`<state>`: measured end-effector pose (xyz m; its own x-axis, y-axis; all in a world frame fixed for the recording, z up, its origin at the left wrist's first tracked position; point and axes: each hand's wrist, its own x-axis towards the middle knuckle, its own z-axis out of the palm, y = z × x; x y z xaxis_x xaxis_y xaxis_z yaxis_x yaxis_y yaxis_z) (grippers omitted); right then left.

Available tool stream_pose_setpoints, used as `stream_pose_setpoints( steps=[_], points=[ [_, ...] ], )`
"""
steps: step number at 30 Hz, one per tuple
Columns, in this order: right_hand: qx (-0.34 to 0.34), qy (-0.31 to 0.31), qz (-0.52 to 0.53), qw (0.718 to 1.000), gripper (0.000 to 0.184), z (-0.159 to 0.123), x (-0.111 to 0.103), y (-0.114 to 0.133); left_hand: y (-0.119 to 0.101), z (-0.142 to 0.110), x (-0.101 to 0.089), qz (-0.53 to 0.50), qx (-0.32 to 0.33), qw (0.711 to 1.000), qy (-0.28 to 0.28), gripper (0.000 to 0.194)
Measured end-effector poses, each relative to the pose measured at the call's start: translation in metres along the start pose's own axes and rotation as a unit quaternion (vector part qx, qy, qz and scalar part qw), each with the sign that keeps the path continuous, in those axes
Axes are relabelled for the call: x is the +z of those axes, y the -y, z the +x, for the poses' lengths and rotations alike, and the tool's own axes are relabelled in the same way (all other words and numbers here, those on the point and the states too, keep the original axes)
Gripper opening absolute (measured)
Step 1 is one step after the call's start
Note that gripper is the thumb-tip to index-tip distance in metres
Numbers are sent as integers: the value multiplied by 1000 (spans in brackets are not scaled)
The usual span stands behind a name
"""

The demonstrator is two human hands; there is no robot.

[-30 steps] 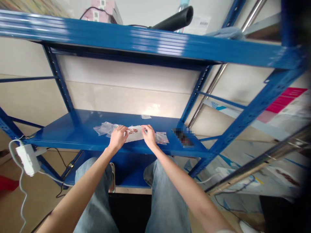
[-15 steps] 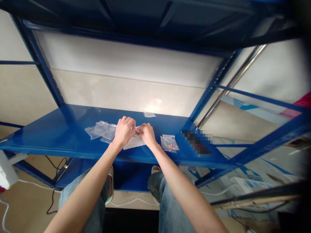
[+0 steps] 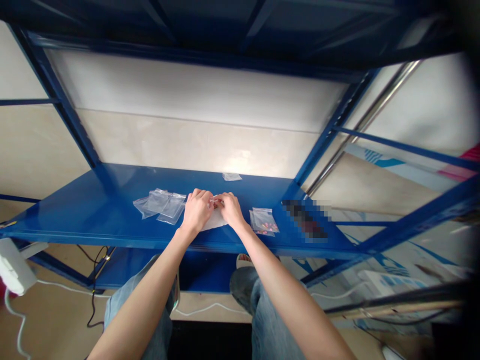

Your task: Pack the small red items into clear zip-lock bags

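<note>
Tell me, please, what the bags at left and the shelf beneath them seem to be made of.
Bags: thin, glossy, probably plastic, since blue shows through them. Shelf: likely painted metal, smooth with a slight sheen; soft reflections show on its blue surface.

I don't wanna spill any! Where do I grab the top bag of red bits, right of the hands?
Probably pinch the top bag by its far edge, coming from the back: it lies flat, and the red bits sit toward its near end.

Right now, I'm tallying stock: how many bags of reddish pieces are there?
2 visible, beside the right hand: an upper bag, overlapping a lower bag; more may be hidden.
</note>
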<state>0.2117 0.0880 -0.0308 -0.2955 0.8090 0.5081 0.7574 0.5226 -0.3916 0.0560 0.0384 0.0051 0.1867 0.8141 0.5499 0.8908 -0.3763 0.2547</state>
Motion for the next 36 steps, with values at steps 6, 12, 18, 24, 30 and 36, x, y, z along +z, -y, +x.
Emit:
stream_pose_setpoints(
  steps=[6, 12, 18, 24, 30, 36],
  points=[
    [-15, -1, -14, 1000, 23, -1, -1, 1, 1, 2, -2, -12, -43, 999, -2, 9],
    [-10, 4, 9, 1000, 25, -1, 0, 1, 0, 3, -4, -41, -108, 993, -14, 14],
    [8, -4, 56, 998, 25, 0, -2, -1, 0, 0, -6, -18, -79, 997, -11, 13],
    [26, -35, 106, 993, 28, 1, 2, -8, -3, -3, -5, 25, -58, 998, 6, 10],
    [83, -117, 234, 962, 17, 1, -2, -11, -4, -4, -2, 30, -62, 998, 1, 9],
    [130, -148, 385, 902, 17, 8, -1, 8, -3, -6, 0, 23, -96, 995, 1, 13]
  ],
)
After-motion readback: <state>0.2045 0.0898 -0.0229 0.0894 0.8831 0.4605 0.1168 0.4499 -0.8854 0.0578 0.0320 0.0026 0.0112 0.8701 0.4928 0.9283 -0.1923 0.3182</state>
